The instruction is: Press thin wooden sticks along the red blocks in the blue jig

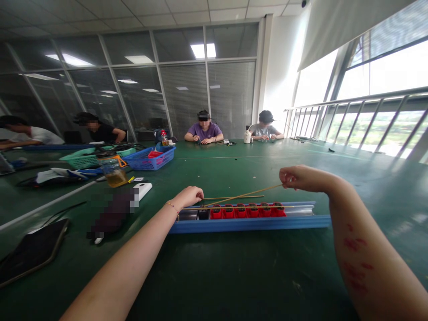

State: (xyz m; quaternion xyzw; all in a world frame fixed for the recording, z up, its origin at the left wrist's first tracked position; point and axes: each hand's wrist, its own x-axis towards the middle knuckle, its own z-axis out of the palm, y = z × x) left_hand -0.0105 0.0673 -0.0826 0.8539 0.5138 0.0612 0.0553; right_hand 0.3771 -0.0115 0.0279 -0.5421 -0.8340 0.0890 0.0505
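My right hand [296,177] is raised over the right part of a blue rail [250,224], its fingers pinched on one end of a thin yellowish stick [247,194]. That stick slopes down leftward to the rail. My left hand [191,196] is closed at the rail's left end; what its fingertips grip is hidden. A second thin stick [234,197] lies behind the rail, its left end meeting those fingertips. Along the rail's top runs a third stick [277,207]. Several red blocks with dark tops [240,211] sit in a row inside the rail, beside a black block [203,214].
On the left are a phone [33,249], a dark pouch-like item [113,218], a jar of amber liquid [114,171], a blue basket [150,160] and a green basket [83,158]. Several people sit at the green table's [240,276] far side and left. A railing [354,116] stands right.
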